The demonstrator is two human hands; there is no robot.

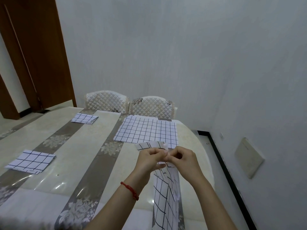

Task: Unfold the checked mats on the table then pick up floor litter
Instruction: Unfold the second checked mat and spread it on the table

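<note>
The tabletop [79, 163], covered with a striped floral cloth under clear film, carries three checked mats: one unfolded mat [146, 131] lies flat at the far right, just before two quilted chairs [129, 105]; one folded mat [84, 118] lies at the far left; a second folded mat [30, 161] lies at the near left, well apart from both. A fourth mat, the held mat [166, 193], hangs in the air above the near right edge, its long axis running from the hands down toward the person. The left hand [149, 157] and the right hand [181, 157] pinch its upper edge close together, each grip clenched on the cloth, thumbs nearly touching. The next move, as judged, requires the hands to part sideways along that edge to open the fold. Both hands are equally near. No containers are visible, and no floor litter can be made out.
</note>
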